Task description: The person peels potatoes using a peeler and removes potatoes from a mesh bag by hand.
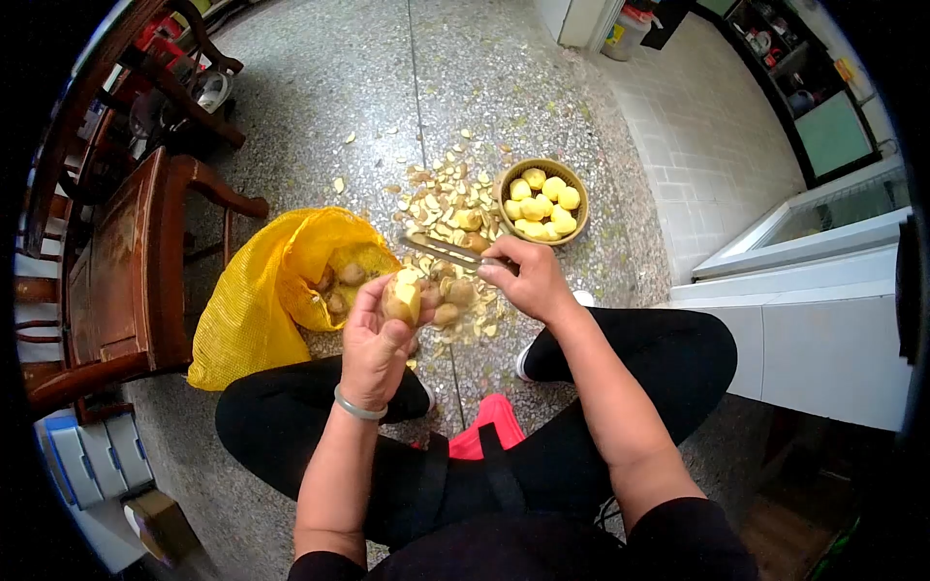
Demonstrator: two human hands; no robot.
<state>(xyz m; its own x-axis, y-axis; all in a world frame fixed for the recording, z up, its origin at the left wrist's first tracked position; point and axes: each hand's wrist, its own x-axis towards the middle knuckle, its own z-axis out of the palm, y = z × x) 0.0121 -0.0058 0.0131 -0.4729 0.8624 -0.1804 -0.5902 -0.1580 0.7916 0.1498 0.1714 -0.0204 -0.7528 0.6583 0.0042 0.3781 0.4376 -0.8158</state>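
Observation:
My left hand [376, 347] holds a partly peeled potato [402, 298], with pale flesh showing at its top and brown skin lower down. In my right hand [528, 278] is a knife [441, 250], its blade pointing left, above the potato and apart from it. Peelings [448, 205] lie scattered on the floor beyond my hands, with several unpeeled potatoes [447, 315] among them. A round basket [501, 198] of peeled yellow potatoes stands just past my right hand. Left of my left hand, an open yellow sack [254, 300] lies with brown potatoes [353, 274] at its mouth.
A wooden chair [116, 266] stands at the left beyond the sack. White cabinets [823, 329] line the right side. My knees spread to both sides, with a red object [496, 414] between them. Plastic drawers [97, 457] are at the lower left.

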